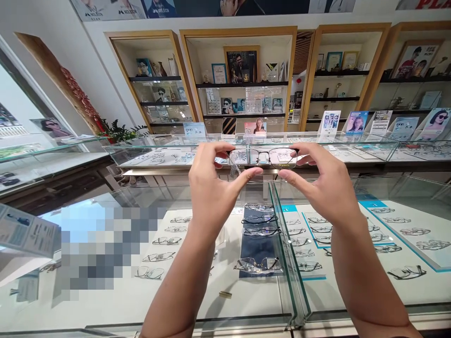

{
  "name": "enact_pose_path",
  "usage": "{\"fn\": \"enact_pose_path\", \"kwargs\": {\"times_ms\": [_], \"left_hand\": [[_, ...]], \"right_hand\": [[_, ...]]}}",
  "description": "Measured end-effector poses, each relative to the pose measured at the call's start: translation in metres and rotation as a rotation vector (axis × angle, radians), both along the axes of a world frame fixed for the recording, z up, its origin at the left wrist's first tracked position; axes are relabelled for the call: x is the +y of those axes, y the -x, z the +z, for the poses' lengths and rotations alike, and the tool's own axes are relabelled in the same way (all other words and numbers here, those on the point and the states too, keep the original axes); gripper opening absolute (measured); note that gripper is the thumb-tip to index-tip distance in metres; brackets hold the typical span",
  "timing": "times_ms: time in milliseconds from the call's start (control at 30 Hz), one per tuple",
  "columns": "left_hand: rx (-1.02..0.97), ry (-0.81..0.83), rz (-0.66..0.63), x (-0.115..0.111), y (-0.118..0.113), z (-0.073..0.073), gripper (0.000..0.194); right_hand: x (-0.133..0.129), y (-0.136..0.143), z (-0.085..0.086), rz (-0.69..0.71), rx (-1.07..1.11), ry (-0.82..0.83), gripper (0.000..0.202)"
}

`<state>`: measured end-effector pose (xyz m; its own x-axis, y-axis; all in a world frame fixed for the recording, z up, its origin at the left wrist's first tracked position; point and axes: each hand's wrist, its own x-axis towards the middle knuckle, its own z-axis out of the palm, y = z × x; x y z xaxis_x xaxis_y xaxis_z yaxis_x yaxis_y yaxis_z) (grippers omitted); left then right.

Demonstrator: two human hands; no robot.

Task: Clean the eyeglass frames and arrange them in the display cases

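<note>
While both hands (273, 183) hold glasses (262, 157), a glass case (260, 295) contains eyeglass frames (260, 219).

head cam, worn on head | faces forward + down | both bare forearms (183, 267) close, rising from bottom edge | glass-topped display desk (257, 307) near below, wood-framed wall shelves (239, 32) farther back | single view

Eyeglasses (263, 152): thin dark frame, clear lenses, yellow lettering low on one lens; upright, front roughly level, raised above near glass display case (286, 267), touching nothing of case.
</note>
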<state>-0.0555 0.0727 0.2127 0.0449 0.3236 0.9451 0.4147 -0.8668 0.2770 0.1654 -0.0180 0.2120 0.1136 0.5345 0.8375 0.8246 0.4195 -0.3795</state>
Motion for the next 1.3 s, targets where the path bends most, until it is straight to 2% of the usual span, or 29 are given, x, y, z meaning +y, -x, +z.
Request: {"fn": "enact_pose_path", "kwargs": {"times_ms": [133, 333, 433, 600, 967, 1300], "left_hand": [[0.011, 0.007, -0.015, 0.003, 0.001, -0.001, 0.059], [0.029, 0.090, -0.135, 0.010, 0.005, 0.000, 0.067], [0.051, 0.116, -0.164, 0.012, 0.005, -0.001, 0.062], [0.024, 0.089, -0.143, 0.012, 0.001, -0.003, 0.051], [-0.026, 0.109, -0.110, 0.008, -0.004, -0.002, 0.050], [-0.030, 0.041, -0.102, 0.007, -0.008, -0.005, 0.049]], "right_hand": [[-0.001, -0.001, 0.000, 0.013, 0.012, -0.006, 0.043], [0.001, -0.007, 0.001, -0.010, 0.043, -0.041, 0.044], [0.001, -0.009, 0.001, -0.007, 0.050, -0.065, 0.044], [-0.002, -0.007, 0.002, -0.029, 0.052, -0.043, 0.045], [-0.007, 0.000, 0.006, -0.179, 0.081, 0.071, 0.056], [-0.008, 0.002, 0.006, -0.209, 0.086, 0.078, 0.057]]}}
